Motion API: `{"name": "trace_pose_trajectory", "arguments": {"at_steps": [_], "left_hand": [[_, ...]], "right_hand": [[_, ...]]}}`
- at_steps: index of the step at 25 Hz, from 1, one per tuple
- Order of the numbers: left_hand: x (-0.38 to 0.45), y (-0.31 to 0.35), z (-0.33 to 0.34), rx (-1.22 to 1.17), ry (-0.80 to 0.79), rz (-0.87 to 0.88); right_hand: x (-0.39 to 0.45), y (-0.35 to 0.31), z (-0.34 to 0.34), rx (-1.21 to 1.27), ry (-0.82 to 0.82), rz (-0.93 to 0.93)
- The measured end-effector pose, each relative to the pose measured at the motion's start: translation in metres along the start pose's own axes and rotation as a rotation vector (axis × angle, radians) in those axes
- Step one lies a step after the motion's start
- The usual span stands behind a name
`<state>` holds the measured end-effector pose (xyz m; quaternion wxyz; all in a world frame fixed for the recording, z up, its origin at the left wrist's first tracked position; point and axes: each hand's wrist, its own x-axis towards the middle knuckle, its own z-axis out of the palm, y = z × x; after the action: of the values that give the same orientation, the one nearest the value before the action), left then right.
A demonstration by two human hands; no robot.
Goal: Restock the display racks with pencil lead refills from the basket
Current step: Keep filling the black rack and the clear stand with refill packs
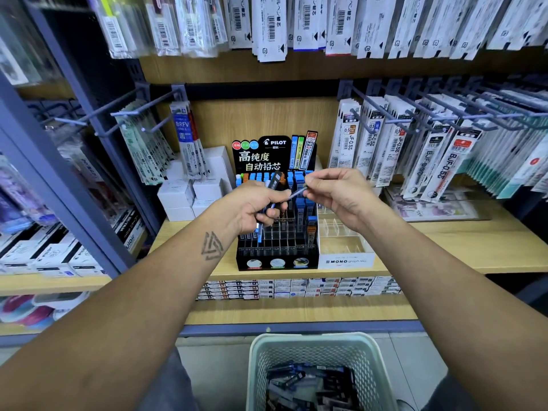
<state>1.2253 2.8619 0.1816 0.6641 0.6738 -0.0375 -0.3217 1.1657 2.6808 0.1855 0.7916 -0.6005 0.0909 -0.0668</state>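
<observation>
Several lead refill cases (274, 185) are clenched in the left hand (261, 207); one case (298, 192) is pinched by the right hand (335, 192). It should be lowered upright into an empty slot of the Pilot rack (277, 253).

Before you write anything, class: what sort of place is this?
Most likely a stationery shop aisle: barcoded refill packets hanging on grey metal hooks, a black Pilot pencil-lead display rack on a wooden shelf, and a pale plastic restocking basket.

Bright, even; edges warped, blurry.
</observation>
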Motion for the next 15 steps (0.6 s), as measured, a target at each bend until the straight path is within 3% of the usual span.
{"name": "trace_pose_trajectory", "arguments": {"at_steps": [3, 6, 9, 15], "left_hand": [[-0.003, 0.003, -0.006, 0.033, 0.038, 0.013], [-0.01, 0.012, -0.028, 0.155, 0.135, 0.042], [-0.016, 0.015, -0.055, 0.084, 0.206, 0.037], [-0.027, 0.015, -0.079, 0.03, 0.144, -0.03]], "right_hand": [[0.002, 0.001, 0.008, -0.039, 0.017, -0.051], [0.008, -0.002, 0.024, -0.286, 0.004, -0.211], [0.019, 0.001, 0.044, -0.573, -0.017, -0.301], [0.026, 0.025, 0.068, -0.961, -0.018, -0.437]]}}
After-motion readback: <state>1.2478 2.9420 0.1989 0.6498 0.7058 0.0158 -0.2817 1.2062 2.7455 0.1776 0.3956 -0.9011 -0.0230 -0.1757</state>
